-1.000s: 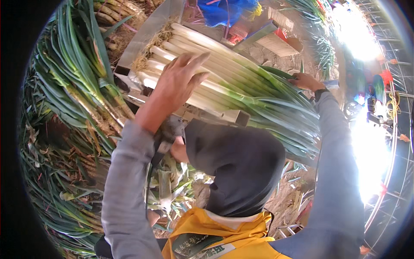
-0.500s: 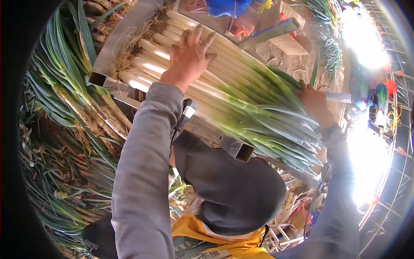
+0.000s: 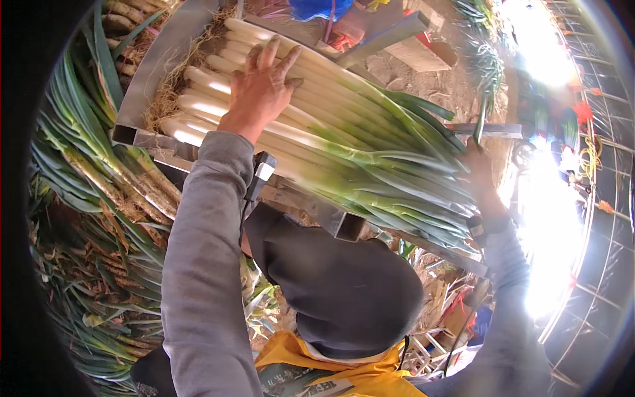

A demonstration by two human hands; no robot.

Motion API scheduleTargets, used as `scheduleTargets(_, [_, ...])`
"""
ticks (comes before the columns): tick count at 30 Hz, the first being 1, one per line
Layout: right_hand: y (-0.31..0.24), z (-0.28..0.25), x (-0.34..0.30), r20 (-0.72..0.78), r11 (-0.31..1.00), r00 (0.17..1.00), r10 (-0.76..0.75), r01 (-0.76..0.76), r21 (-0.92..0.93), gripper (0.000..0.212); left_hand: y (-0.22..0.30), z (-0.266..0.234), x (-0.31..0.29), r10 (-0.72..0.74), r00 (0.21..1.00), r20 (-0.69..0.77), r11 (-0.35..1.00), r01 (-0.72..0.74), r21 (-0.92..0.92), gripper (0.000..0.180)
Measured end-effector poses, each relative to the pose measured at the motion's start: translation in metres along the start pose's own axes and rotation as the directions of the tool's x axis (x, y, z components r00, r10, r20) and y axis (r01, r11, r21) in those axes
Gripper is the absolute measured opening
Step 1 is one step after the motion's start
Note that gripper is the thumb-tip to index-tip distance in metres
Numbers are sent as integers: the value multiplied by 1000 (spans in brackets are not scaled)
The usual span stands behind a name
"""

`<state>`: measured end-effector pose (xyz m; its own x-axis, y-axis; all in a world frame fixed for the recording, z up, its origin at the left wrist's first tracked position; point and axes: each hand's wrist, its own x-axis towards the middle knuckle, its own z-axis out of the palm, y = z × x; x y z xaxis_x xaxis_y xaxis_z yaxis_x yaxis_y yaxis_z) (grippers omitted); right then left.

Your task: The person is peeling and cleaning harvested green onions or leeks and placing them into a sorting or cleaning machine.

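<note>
A thick layer of long green onions [image 3: 291, 116] lies across a metal frame [image 3: 155, 69], white stalks and roots to the left, green leaves to the right. My left hand [image 3: 261, 89] rests on top of the white stalks with its fingers spread. At the leaf ends on the right is my right hand [image 3: 481, 175], beside the green tops. Its fingers are dim and partly blurred, so I cannot make out whether they grip any leaves.
Loose green onions [image 3: 86, 132] are heaped on the left. A metal bar [image 3: 387, 40] juts out beyond the frame, near a cardboard piece [image 3: 423, 54] and a blue bag [image 3: 321, 8]. Square tube ends [image 3: 347, 225] stick out on the near side. Glaring light fills the right.
The whole view has shifted, so the frame and onions sit further left. My right hand has moved away from the upper leaf edge toward the leaf tips. My left hand stays on the stalks.
</note>
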<state>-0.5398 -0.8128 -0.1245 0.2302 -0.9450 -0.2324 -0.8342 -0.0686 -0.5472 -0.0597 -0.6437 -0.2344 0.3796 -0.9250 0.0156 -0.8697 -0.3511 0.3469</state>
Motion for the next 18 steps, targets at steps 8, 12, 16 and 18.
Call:
scheduleTargets(8, [-23, -20, -44, -104, 969, 970, 219, -204, 140, 71, -6, 8, 0, 16, 999, -41, 998, -18, -58, 62])
scheduleTargets(12, [-87, 0, -43, -161, 996, 985, 57, -46, 72, 47, -5, 8, 0, 26, 999, -36, 998, -28, -53, 63])
scheduleTargets(16, [-137, 70, 8, 245, 835, 884, -397, 459, -303, 48, -3, 4, 0, 17, 999, -40, 999, -18, -46, 63])
scheduleTargets(18, [-153, 100, 31, 351, 739, 818, -455, 567, -363, 45, -2, 3, -1, 3, 1000, -11, 999, -3, -36, 64])
